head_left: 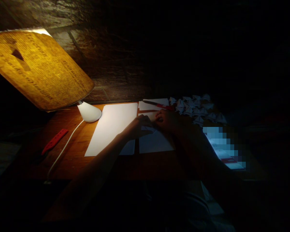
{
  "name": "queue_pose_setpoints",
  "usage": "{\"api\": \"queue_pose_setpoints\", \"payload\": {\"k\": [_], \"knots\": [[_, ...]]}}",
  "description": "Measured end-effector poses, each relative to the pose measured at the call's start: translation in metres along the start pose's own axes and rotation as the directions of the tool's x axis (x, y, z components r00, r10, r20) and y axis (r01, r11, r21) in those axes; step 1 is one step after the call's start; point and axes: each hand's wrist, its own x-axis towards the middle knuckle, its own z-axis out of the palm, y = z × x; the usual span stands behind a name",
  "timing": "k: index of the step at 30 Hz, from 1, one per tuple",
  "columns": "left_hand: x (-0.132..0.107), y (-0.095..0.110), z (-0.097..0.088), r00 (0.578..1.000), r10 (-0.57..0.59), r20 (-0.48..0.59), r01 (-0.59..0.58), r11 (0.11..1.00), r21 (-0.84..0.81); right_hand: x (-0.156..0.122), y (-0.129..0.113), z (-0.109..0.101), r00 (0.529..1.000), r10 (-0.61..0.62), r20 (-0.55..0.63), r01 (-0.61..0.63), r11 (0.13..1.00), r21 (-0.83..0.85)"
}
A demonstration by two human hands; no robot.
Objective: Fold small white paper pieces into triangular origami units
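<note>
Head view, left hand [140, 123] at folded paper [148, 128]

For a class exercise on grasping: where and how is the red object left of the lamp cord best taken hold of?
Probably across the middle of the red object, from above and its left side: it is long and narrow, lying diagonally, and the white cord runs along its right.
</note>
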Motion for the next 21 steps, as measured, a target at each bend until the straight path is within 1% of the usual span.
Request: {"api": "queue_pose_setpoints", "payload": {"k": [4,8,13,16,21], "knots": [[0.001,0.003,-0.003,1.0,-0.03,0.005,0.03,0.999,-0.011,0.0,-0.005,-0.003,0.999,0.037,0.014,-0.037,0.999,0.013],[0.0,0.009,-0.011,0.999,-0.035,0.019,0.035,0.998,-0.047,-0.001,-0.007,-0.003,0.999,0.046,0.026,-0.045,0.999,-0.024],[0.001,0.015,-0.017,0.998,-0.051,0.038,0.052,0.999,-0.014,0.0,-0.005,0.0,0.999,0.033,0.014,-0.033,0.999,-0.044],[0.001,0.016,-0.018,0.997,-0.056,0.051,0.056,0.998,0.015,0.001,-0.005,-0.001,0.999,0.022,0.031,-0.021,0.999,-0.037],[0.001,0.016,-0.018,0.998,-0.034,0.054,0.032,0.999,0.032,0.001,-0.004,-0.004,0.999,0.017,0.039,-0.017,1.0,-0.011]]}}
